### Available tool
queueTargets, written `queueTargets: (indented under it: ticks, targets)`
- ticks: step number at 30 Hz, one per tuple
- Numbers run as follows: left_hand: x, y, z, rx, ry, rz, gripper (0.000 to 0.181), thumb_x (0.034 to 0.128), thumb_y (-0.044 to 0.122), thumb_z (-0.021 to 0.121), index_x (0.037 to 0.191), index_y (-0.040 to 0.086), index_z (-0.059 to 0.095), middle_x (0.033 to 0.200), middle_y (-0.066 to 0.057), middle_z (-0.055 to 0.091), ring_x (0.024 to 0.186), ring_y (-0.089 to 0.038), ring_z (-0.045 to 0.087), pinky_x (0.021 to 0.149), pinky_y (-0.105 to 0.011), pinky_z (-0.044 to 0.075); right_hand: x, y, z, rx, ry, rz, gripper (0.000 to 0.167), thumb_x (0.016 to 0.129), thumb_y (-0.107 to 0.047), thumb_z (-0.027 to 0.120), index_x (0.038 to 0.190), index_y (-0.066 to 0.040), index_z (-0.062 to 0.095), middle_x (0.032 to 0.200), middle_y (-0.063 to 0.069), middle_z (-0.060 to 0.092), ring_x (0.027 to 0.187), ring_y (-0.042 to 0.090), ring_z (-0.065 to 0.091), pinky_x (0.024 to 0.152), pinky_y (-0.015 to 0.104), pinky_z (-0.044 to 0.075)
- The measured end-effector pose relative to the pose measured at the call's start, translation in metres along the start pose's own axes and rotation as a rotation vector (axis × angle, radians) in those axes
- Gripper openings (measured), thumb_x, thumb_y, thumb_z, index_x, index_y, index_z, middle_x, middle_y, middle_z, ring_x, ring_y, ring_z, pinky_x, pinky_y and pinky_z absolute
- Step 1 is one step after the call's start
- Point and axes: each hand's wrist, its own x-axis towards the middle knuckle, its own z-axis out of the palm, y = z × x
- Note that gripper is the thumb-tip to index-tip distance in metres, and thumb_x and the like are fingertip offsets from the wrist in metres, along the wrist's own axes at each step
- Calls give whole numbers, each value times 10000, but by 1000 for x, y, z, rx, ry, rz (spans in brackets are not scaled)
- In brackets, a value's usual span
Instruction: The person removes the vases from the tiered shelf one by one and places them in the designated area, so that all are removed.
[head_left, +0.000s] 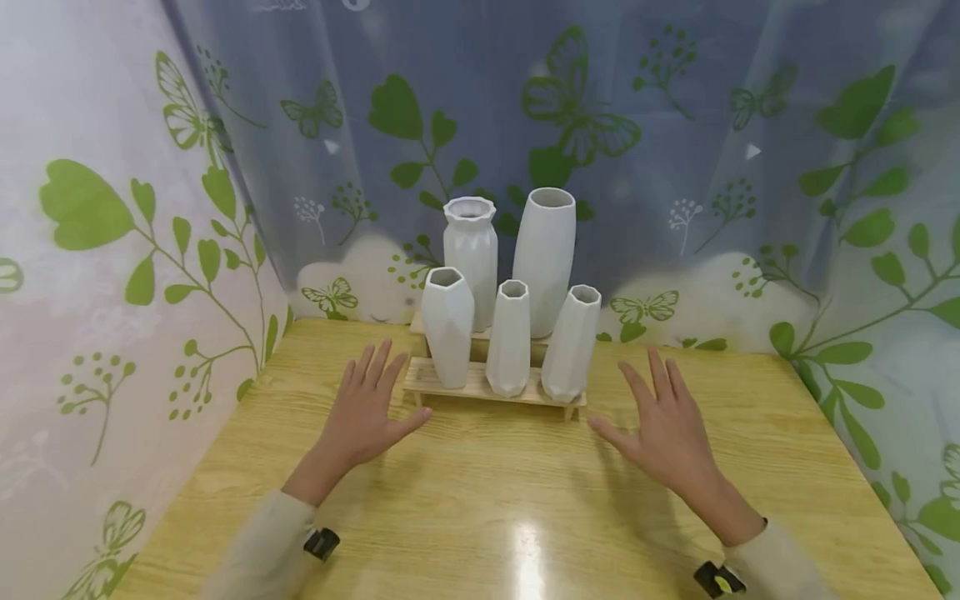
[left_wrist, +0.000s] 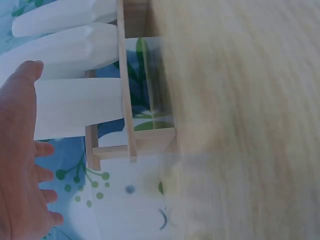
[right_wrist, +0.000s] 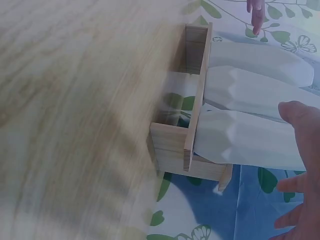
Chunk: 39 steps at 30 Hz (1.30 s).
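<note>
A two-tier light wooden stand (head_left: 477, 382) holds white ceramic vases. On its lower front step stand a faceted vase (head_left: 448, 333) at left, a slim one (head_left: 508, 346) in the middle and another faceted one (head_left: 572, 346) at right, leaning slightly. Behind them rise a vase with a scalloped rim (head_left: 471, 258) and a tall smooth vase (head_left: 545, 258). My left hand (head_left: 363, 417) is spread just left of the stand, fingers straight, holding nothing. To the stand's right, my right hand (head_left: 667, 433) is likewise spread and holds nothing. Both wrist views show the stand (left_wrist: 155, 142) sideways.
Under everything is a wood-grain tabletop (head_left: 480, 500) with a glossy light reflection near the front. A blue curtain (head_left: 480, 75) printed with green leaves and butterflies hangs close behind the vases. Similar patterned cloth (head_left: 97, 317) closes off the left side, and the right side too.
</note>
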Motion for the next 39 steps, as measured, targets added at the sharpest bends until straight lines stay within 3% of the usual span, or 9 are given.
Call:
queueTargets:
  ticks: [7,12,20,28,34,39]
  targets:
    - [14,-4,-2,-95,11,-15,940,918,636,644,1578,35,350,1657,-218,251,1510,-446,249,1181,-660,251,14,-1,-6,57,7,4,906,854,-599,748,1511,-40,471,1587,350,284,1427,580,291,1088,722,333]
    - [20,-8,4,-180,-14,-70,982,897,648,673,1575,17,346,1642,-228,277,1480,-447,313,1151,-653,323,26,-3,-10,109,-28,41,914,866,-629,727,1515,-43,456,1615,317,254,1420,585,296,1070,747,328]
    - [27,-17,19,-305,-51,-166,1062,853,677,712,1595,36,306,1661,-225,232,1499,-453,271,1142,-681,313,46,-8,-20,177,-84,80,969,890,-630,701,1583,-46,357,1638,289,232,1468,535,261,1126,734,261]
    - [33,-27,41,-469,-70,-234,1092,841,646,754,1606,32,274,1678,-216,190,1508,-455,250,1164,-662,296,66,-12,-27,277,-153,140,1025,891,-681,664,1613,-63,281,1629,235,314,1470,482,315,1115,712,310]
    - [37,-29,52,-523,-86,-257,1082,852,618,761,1606,21,265,1661,-233,231,1499,-459,271,1170,-646,300,76,-17,-28,364,-191,207,1025,889,-729,624,1629,-117,265,1625,202,342,1436,467,381,1076,704,369]
    - [39,-30,60,-543,-99,-252,1102,852,618,762,1608,-1,251,1628,-250,301,1469,-454,341,1147,-631,349,81,-19,-27,415,-191,210,1001,896,-711,632,1614,-104,288,1592,205,393,1375,444,461,1041,681,419]
